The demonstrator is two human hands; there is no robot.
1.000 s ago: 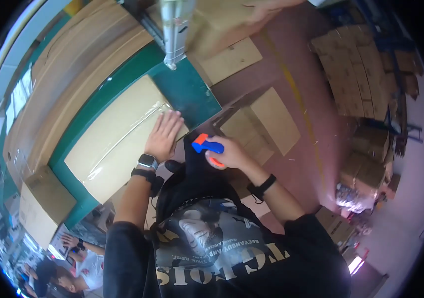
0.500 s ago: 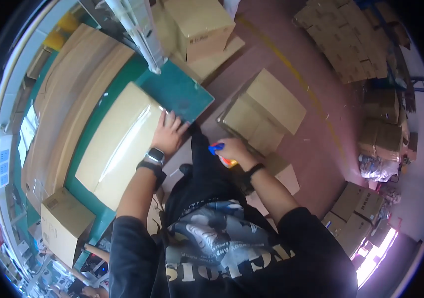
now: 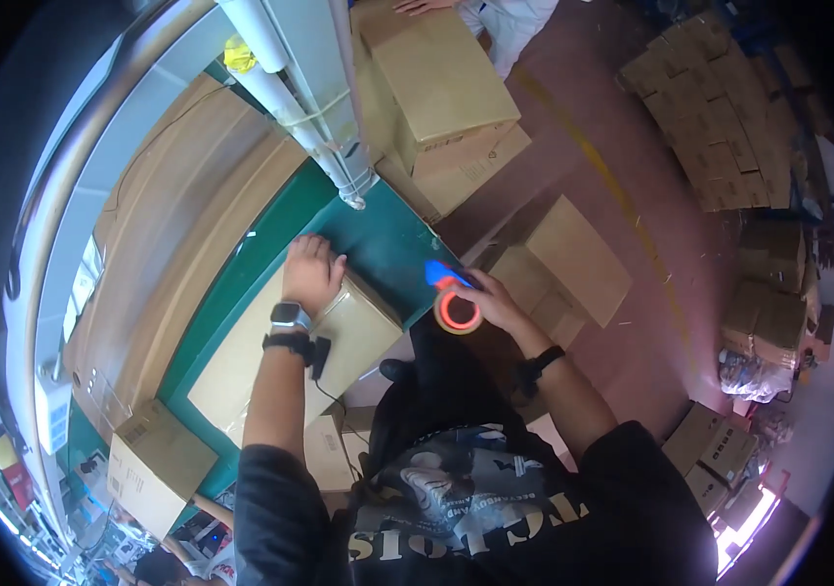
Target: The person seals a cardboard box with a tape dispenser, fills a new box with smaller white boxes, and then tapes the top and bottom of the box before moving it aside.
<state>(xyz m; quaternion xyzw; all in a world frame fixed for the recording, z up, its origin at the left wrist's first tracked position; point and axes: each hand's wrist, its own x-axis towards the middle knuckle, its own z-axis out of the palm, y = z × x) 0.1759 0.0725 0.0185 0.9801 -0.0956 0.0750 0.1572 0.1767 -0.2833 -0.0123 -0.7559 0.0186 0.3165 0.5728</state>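
A long brown cardboard box (image 3: pixel 241 356) lies on the green bench (image 3: pixel 392 249), a shiny strip of tape along its top. My left hand (image 3: pixel 311 278) rests on the box near its far end, thumb apart and fingers over the edge, holding nothing. In my right hand (image 3: pixel 495 303) is a blue and red tape dispenser (image 3: pixel 448 276) with a roll of tape (image 3: pixel 458 311) on it. It hangs in the air just right of the bench corner, apart from the box. My right fingers are wrapped round its handle and partly hidden.
A metal post (image 3: pixel 324 137) rises over the bench beside a wooden panel (image 3: pixel 177 205). An open carton (image 3: pixel 573 259) stands on the floor to the right; larger boxes (image 3: pixel 441 78) are ahead. Another person's hand (image 3: pixel 425 5) touches them. Flattened cardboard (image 3: pixel 710 107) is stacked far right.
My left hand has moved from the box's near corner to its far side edge. My right hand has brought the tape dispenser up and turned it, so the roll now shows. The view has shifted.
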